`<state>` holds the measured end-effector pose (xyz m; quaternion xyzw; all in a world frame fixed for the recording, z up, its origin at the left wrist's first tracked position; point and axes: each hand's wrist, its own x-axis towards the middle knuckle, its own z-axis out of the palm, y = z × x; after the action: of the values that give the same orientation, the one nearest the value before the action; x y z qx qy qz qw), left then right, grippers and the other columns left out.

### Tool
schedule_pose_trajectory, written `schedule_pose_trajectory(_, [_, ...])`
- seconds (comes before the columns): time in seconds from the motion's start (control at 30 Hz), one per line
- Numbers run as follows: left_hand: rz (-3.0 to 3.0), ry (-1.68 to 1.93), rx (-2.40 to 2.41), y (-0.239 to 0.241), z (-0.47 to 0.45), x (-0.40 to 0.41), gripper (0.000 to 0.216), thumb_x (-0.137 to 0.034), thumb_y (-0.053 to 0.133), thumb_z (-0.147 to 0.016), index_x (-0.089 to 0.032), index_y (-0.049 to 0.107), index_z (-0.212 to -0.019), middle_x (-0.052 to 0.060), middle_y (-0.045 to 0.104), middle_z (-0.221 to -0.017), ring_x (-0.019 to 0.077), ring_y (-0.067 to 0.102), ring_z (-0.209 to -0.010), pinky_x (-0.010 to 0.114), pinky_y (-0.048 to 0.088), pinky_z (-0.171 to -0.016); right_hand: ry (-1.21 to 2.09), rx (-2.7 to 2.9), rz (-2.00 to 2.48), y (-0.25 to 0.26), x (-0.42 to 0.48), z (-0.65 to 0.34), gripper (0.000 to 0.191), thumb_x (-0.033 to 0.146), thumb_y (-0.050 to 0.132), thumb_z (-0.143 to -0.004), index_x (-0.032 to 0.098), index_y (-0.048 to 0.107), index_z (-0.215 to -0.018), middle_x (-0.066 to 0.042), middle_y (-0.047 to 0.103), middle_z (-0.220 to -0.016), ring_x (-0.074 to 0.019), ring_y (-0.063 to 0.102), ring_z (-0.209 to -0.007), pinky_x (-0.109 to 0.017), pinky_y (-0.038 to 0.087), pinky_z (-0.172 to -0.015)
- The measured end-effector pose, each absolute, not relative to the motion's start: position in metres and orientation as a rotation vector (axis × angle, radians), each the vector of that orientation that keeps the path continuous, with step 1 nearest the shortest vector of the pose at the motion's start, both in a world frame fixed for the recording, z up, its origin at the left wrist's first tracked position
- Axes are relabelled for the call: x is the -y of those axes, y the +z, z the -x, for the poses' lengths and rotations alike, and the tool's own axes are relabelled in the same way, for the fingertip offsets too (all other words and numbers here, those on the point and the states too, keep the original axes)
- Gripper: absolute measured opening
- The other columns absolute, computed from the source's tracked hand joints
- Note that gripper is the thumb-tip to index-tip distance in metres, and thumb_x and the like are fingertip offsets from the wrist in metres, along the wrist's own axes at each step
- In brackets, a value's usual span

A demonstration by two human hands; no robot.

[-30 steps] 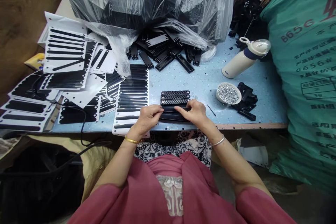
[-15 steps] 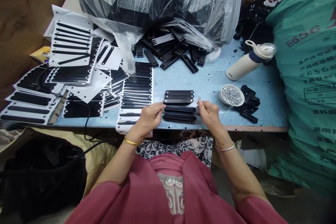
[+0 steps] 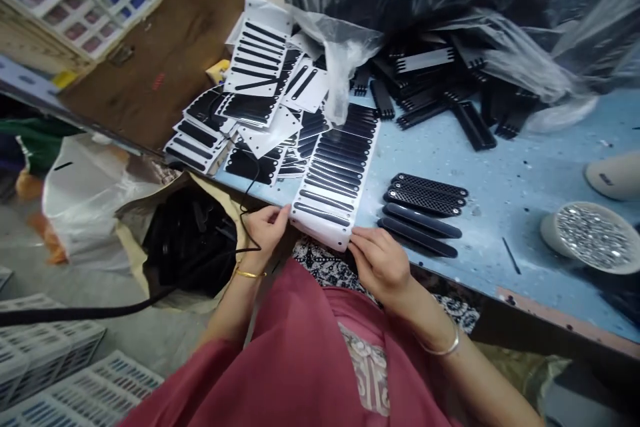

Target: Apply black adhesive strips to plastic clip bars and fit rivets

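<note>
Big blue speckled table (image 3: 500, 167). At its near edge sits the white backing sheet of black oblong strips (image 3: 335, 180), mostly unpeeled. Left hand (image 3: 265, 230) fingers pinch the sheet's near-left corner, and right hand (image 3: 383, 263) fingers clamp its near-right. A few black oblong plastic bars (image 3: 423, 213) lie just right of the sheet.

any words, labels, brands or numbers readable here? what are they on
No text can be read in this picture.
White bottle: one small dark mark, too blurred to read.
White sheet, held at its near edge: only black strips, no print.
Patterned boxes, top left: coloured squares, any print too small and blurred to read.
</note>
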<state>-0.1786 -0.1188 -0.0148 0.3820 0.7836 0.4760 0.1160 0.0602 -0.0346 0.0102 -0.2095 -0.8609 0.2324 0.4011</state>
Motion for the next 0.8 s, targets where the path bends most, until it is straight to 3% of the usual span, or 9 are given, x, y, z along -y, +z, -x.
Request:
schedule_pose_trajectory(0.23, [-0.12,1.604,-1.457,-0.02,0.155,0.119,0.03,-0.03,0.089,-0.049,-0.012,0.069,-0.062,0.0,0.063,-0.057,0.0077,0.05,-0.051,0.02,0.039,-0.054,0.409,2.305,0.529,-0.031,0.02,-0.005,0.016,0.017,0.062,-0.089,0.016,0.072,-0.102,-0.013,0.075,-0.105,-0.0308,0.068,-0.105,-0.048,0.056,-0.084])
schedule_pose_trajectory(0.4, [-0.064,1.586,-1.338,-0.009,0.153,0.126,0.032,-0.024,0.089,-0.047,-0.011,0.073,-0.071,0.002,0.068,-0.065,0.0093,0.054,-0.055,0.021,0.04,-0.055,0.6,2.245,0.525,-0.024,0.022,-0.012,0.013,0.023,0.066,-0.087,0.019,0.074,-0.097,-0.01,0.076,-0.094,-0.026,0.069,-0.091,-0.042,0.056,-0.078])
schedule_pose_trajectory(0.53, [-0.097,1.601,-1.29,-0.002,0.147,0.121,0.026,-0.02,0.087,-0.048,-0.011,0.074,-0.069,0.001,0.065,-0.06,0.0075,0.05,-0.053,0.02,0.038,-0.055,0.763,2.289,0.6,-0.011,0.016,-0.005,0.022,0.037,0.068,-0.086,0.02,0.075,-0.098,-0.008,0.072,-0.081,-0.0219,0.065,-0.075,-0.039,0.054,-0.073])
schedule_pose_trajectory(0.8, [-0.165,1.552,-1.229,0.008,0.143,0.111,0.029,-0.022,0.087,-0.051,-0.01,0.079,-0.076,0.005,0.072,-0.066,0.0112,0.058,-0.059,0.022,0.043,-0.059,1.143,2.238,0.6,-0.001,0.001,0.009,0.019,0.034,0.064,-0.087,0.022,0.077,-0.094,-0.005,0.069,-0.077,-0.0199,0.063,-0.075,-0.035,0.051,-0.07])
